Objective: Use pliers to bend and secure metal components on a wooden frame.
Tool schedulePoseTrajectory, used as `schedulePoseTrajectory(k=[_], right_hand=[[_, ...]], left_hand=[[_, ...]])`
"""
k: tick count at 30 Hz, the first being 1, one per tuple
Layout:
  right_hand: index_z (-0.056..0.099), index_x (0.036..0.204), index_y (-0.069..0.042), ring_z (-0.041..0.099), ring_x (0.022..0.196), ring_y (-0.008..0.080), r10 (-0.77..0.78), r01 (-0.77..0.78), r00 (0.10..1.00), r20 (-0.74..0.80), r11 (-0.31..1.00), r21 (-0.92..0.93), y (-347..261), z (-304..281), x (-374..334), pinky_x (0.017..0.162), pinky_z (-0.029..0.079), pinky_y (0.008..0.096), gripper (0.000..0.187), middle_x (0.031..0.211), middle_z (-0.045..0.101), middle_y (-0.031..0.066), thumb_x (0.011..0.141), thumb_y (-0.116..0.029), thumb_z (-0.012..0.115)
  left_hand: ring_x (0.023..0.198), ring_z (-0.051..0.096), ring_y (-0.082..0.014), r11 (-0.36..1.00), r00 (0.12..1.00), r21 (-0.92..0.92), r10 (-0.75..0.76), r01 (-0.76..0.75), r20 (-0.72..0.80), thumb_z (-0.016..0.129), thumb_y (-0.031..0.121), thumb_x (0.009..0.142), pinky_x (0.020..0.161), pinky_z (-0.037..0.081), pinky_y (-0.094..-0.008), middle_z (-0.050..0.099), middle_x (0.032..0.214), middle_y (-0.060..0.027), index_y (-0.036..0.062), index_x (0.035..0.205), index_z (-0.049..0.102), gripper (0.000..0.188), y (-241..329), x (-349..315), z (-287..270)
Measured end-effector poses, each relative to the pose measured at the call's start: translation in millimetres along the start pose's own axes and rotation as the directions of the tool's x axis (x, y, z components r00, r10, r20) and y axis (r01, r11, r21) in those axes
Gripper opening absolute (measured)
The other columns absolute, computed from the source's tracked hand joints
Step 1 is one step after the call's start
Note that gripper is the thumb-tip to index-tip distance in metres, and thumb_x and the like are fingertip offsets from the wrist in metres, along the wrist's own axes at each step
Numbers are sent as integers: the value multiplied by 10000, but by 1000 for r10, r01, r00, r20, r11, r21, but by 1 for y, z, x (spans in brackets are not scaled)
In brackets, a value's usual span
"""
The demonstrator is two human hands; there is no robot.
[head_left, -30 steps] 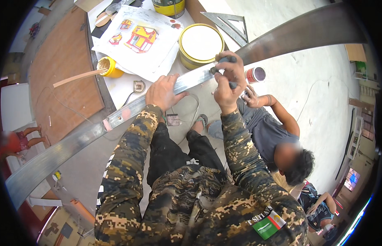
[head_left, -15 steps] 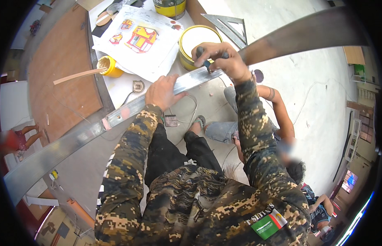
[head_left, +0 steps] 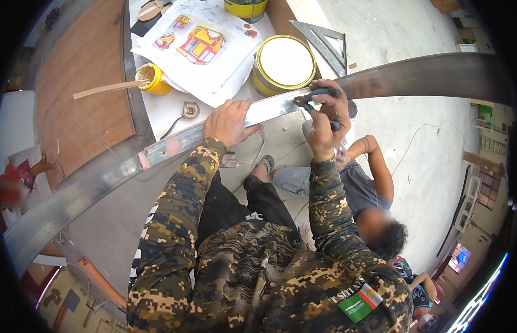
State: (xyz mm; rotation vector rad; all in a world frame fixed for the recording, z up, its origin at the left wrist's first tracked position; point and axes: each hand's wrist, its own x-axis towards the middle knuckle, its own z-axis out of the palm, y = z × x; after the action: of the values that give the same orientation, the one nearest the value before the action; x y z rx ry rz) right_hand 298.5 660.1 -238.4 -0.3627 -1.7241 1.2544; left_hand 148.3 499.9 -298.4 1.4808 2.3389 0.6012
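A long, shiny metal bar [head_left: 181, 145] runs slantwise across in front of me, from lower left to upper right. My left hand [head_left: 228, 122] lies over it near the middle, fingers bent over the top and thumb along the near side. In my right hand [head_left: 329, 116] is a pair of small pliers [head_left: 318, 93] with dark blue handles, gripped between fingers and thumb. The jaws point left and meet the bar's upper face, though I cannot make out what they bite on. A pinkish patch [head_left: 143, 161] marks the bar left of my left hand.
Beyond the bar stand a round tin [head_left: 285, 58], papers with coloured house drawings [head_left: 214, 50], a yellow tub [head_left: 153, 80] holding a wooden stick [head_left: 106, 90], a tape measure [head_left: 189, 110] and a triangular square [head_left: 325, 47]. A person [head_left: 369, 183] crouches close on my right.
My right hand has turned: the pliers pointed down at the bar and now lie over sideways, jaws to the left. My left hand keeps its place on the bar. The whole view has shifted slightly.
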Motion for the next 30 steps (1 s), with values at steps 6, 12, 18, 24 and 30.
schedulePoseTrajectory(k=[6,12,18,24,30], right_hand=[[635,923,90,628,1087,308,27,-27,999,45,1000,2,3,-5,11,967,516,400,325,1231,581,255,652,83,456],[601,835,65,625,992,253,-2,-19,987,160,991,133,13,-12,32,840,518,323,213,1130,619,218,653,33,495],[682,817,85,620,856,210,322,-374,581,747,921,-106,-9,-5,95,762,499,317,232,966,684,145,651,9,540],[703,1084,84,629,1167,282,179,-187,960,217,982,19,-17,-15,27,1011,501,351,429,1254,627,194,713,95,488],[662,1166,105,600,1219,290,82,-82,995,-50,997,5,4,-17,-1,1019,507,358,472,1322,567,228,741,105,457]], left_hand=[[1009,678,-275,1000,999,-4,-21,22,38,842,524,753,830,568,-404,689,1044,-107,113,1254,640,678,4,0,-4],[1005,678,-280,1000,1000,-4,0,0,7,837,522,757,824,566,-411,689,1033,-115,110,1252,641,673,3,1,-3],[994,658,-274,999,997,13,-47,46,54,838,459,775,848,554,-405,688,1034,-88,110,1212,628,598,5,4,-6],[985,679,-280,1000,1000,-8,-18,18,23,831,515,766,824,563,-410,681,1009,-110,116,1256,642,660,6,-3,-6],[974,682,-280,1000,1000,5,2,-2,14,834,522,760,803,569,-409,679,1000,-111,113,1249,642,666,4,-2,-3]])
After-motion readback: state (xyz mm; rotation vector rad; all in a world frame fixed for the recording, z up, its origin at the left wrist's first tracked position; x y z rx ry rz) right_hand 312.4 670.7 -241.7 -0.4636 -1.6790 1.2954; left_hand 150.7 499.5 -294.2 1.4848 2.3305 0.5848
